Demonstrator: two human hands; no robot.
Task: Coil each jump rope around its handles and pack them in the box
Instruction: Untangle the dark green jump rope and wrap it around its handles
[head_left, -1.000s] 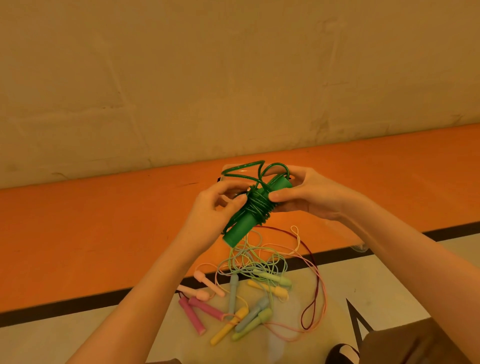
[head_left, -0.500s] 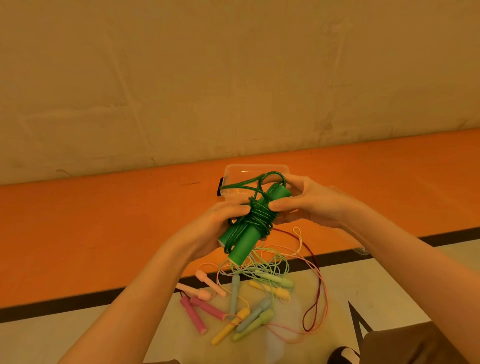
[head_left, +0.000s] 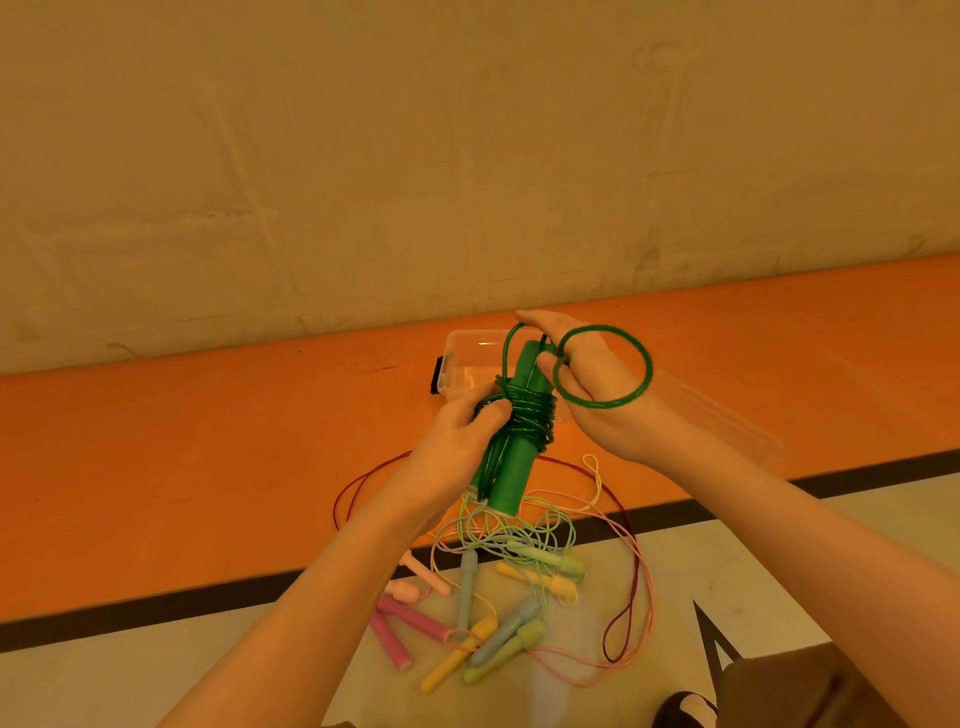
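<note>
**poster1:** Gripping the green handles (head_left: 511, 457) mid-air is the left hand (head_left: 457, 457), fingers curled round the pair from the left, thumb pressed on the coils. The bundle tilts, near end low and far end up to the right. Green rope (head_left: 524, 415) is wound around the middle of both handles.

**poster2:** And the other hand?

**poster1:** Right hand (head_left: 587, 384) sits at the far end of the handles, palm facing left, fingers pinching the rope where a loose loop (head_left: 602, 369) sticks out to the right across the palm. A second, smaller loop arcs over the handle tops.

**poster2:** How many ropes are on the floor?

**poster1:** Hard to say in ropes, it's a tangle. In the pile (head_left: 498, 613) near the body I count roughly ten handles: two deep pink, two pale pink, two yellow, two blue-grey, two light green. Cords are dark red, pink and pale green, and which goes where I can't tell.

**poster2:** Box?

**poster1:** One clear plastic box (head_left: 467, 364) on the orange floor, just beyond the hands, partly hidden behind them.
</note>
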